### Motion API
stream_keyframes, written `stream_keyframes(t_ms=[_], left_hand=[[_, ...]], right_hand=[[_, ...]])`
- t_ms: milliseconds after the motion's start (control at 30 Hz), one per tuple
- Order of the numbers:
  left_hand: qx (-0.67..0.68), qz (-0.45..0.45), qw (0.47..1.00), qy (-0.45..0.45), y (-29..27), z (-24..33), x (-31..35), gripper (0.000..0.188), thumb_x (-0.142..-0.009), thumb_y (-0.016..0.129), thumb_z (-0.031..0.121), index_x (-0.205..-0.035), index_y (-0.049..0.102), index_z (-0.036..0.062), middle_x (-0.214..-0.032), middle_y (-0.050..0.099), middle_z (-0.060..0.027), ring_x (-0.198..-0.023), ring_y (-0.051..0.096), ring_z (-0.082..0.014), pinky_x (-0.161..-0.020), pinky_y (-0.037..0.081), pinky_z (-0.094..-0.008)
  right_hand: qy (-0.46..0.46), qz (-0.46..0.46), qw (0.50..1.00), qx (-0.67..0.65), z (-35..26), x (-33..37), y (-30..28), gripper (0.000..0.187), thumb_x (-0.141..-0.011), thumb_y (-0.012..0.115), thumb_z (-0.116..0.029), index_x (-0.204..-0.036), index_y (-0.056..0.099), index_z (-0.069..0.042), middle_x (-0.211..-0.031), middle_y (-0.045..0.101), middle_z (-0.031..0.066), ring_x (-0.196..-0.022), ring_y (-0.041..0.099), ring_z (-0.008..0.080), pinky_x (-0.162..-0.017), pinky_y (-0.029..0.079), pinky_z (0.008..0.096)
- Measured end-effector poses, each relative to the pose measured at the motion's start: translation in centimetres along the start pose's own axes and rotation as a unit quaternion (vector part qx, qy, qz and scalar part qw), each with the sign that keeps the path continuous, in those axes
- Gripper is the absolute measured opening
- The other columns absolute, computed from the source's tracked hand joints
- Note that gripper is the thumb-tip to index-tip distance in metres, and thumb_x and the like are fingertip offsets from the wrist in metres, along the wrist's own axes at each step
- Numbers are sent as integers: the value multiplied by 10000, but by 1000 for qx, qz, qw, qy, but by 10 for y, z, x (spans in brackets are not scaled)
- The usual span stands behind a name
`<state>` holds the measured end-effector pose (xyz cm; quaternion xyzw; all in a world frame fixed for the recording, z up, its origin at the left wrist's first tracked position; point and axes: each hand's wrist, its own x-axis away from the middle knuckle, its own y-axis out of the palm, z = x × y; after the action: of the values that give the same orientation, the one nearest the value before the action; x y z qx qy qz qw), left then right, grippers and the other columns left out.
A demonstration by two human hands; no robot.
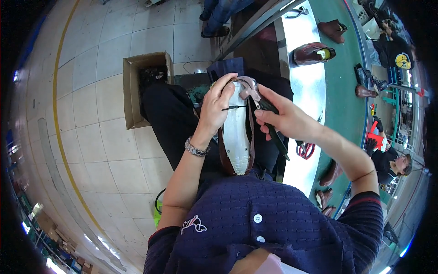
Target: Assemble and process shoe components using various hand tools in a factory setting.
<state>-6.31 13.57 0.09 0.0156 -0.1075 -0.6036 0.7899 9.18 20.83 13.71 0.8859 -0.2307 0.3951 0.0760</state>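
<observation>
A brown leather shoe upper point(223, 153) lies sole up across my lap, with a pale insole board point(236, 132) facing me. My left hand point(213, 109) is closed round the left side of its toe end, thumb on the pale sole. In my right hand point(285, 116) is a pair of lasting pincers point(248, 86) with a metal head and dark handles. The pincers' head rests at the toe edge, close to my left fingertips; whether its jaws grip leather is hard to see. A thin black cord point(234, 108) crosses the sole below the toe.
Right of me runs a metal ledge point(303, 98) beside a green conveyor point(337, 109). A brown boot point(314, 54), another tool point(297, 12) and red loop handles point(305, 150) lie there. A cardboard box point(131, 96) stands at left. Other people are far right and ahead.
</observation>
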Motion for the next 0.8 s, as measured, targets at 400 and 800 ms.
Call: stream_keyframes(t_ms=[400,800], left_hand=[[-5,28,999,31,3,4,4,330,-955,527,154,-1236,608,0,-1174,656,-113,-1031,620,-175,-907,452,-272],[-8,39,999,-34,-7,10,5,339,-931,600,179,-1214,633,-5,-1186,668,-137,-1030,632,-145,-904,470,-261]], right_hand=[[-128,104,978,128,50,-2,16,597,-997,471,-90,-1510,164,-88,-762,644,154,-644,655,237,-652,545,368],[-214,161,899,346,-15,28,4,606,-931,557,-72,-1477,294,-103,-798,668,231,-622,664,354,-583,546,430]])
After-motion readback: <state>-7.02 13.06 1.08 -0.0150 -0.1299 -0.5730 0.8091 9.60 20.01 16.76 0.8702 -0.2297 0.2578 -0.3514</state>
